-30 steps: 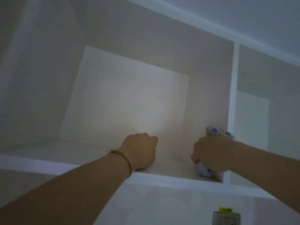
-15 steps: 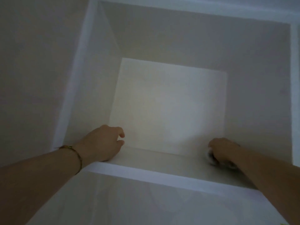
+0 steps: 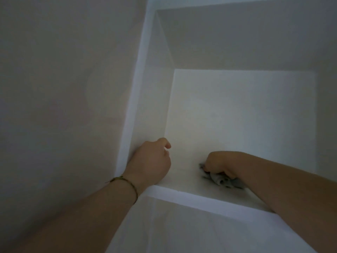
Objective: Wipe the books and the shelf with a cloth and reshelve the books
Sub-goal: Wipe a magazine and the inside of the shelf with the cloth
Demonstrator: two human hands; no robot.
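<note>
A high white shelf compartment (image 3: 193, 199) fills the view, seen from below, with no books in it. My right hand (image 3: 218, 164) grips a bunched grey cloth (image 3: 221, 179) and presses it on the shelf floor near the middle. My left hand (image 3: 152, 164), a thin bracelet on its wrist, rests on the shelf floor at the front left corner with its fingers loosely curled and nothing in it. It sits beside the compartment's left wall (image 3: 155, 106).
A plain wall (image 3: 63, 106) runs along the left of the shelf unit. The white back panel (image 3: 237, 110) and the compartment's ceiling (image 3: 246, 37) close the space above my hands.
The view has swung left. My right hand has slid the cloth leftward from the right side toward the middle of the shelf floor. My left hand stays at the front left.
</note>
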